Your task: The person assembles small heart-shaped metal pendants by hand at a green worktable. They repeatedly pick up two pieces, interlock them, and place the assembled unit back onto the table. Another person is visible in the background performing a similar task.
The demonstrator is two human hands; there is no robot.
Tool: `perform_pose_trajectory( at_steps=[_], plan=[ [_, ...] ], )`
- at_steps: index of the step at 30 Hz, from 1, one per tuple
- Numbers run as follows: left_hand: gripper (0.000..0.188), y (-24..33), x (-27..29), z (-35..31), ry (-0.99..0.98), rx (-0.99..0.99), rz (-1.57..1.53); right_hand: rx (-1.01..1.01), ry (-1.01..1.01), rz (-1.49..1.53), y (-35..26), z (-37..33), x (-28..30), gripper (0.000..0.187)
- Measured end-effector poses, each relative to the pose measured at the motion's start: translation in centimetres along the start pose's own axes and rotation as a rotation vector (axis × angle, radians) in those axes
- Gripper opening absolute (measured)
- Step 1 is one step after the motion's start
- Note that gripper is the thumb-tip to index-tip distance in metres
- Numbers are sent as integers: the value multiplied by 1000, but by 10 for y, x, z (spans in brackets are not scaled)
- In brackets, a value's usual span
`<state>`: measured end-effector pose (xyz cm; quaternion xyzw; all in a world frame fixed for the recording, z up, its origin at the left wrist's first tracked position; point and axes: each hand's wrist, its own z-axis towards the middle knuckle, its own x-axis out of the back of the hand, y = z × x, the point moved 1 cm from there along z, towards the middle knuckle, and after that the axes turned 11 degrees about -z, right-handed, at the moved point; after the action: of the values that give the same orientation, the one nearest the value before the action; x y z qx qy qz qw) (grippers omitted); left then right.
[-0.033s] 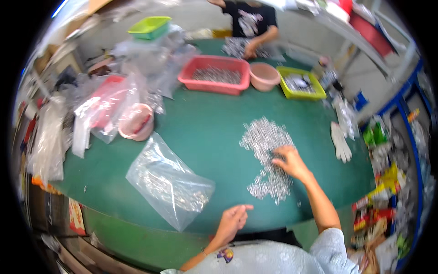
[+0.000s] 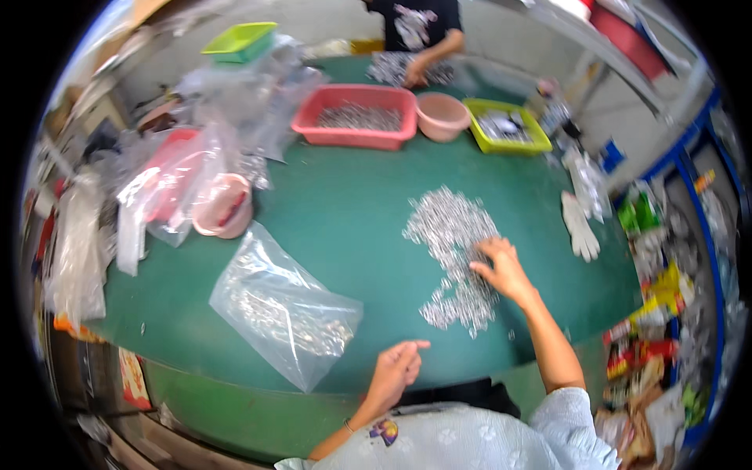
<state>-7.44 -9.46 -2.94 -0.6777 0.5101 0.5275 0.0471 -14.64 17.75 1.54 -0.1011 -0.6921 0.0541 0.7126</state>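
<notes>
A spread pile of small shiny metal pieces (image 2: 450, 223), too small to name, lies on the green tabletop right of the middle. My right hand (image 2: 505, 270) rests at the pile's right side, fingers bent and touching pieces, the thumb held apart. Down by the table's near edge is my left hand (image 2: 395, 372), above the surface and left of the pile. Its index finger points right while the others curl in; anything held there is hidden. To its left lies a clear plastic bag (image 2: 266, 274) with similar shiny pieces inside.
Along the far side stand a red tub (image 2: 356, 139) of metal pieces, a pink bowl (image 2: 442, 117) and a yellow-green tray (image 2: 509, 145). Another person's hand (image 2: 415, 74) works behind them. Plastic bags and a pink bucket (image 2: 223, 207) crowd the left; a white glove (image 2: 580, 227) lies right.
The whole view has shifted slightly, so things sit a little higher and further left. My right hand has moved slightly rightward against the pile. My left hand keeps its pose.
</notes>
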Motion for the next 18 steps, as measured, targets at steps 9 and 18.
perform_pose_trajectory(
  at_steps=[9, 18],
  plan=[
    [21, -19, -2, -9, 2, 47, -14, -51, 157, -17, -23, -83, -65, 44],
    [18, -39, -25, -6, 90, -119, -71, 268, 378, -13, -20, -95, -48, 17]
  ],
)
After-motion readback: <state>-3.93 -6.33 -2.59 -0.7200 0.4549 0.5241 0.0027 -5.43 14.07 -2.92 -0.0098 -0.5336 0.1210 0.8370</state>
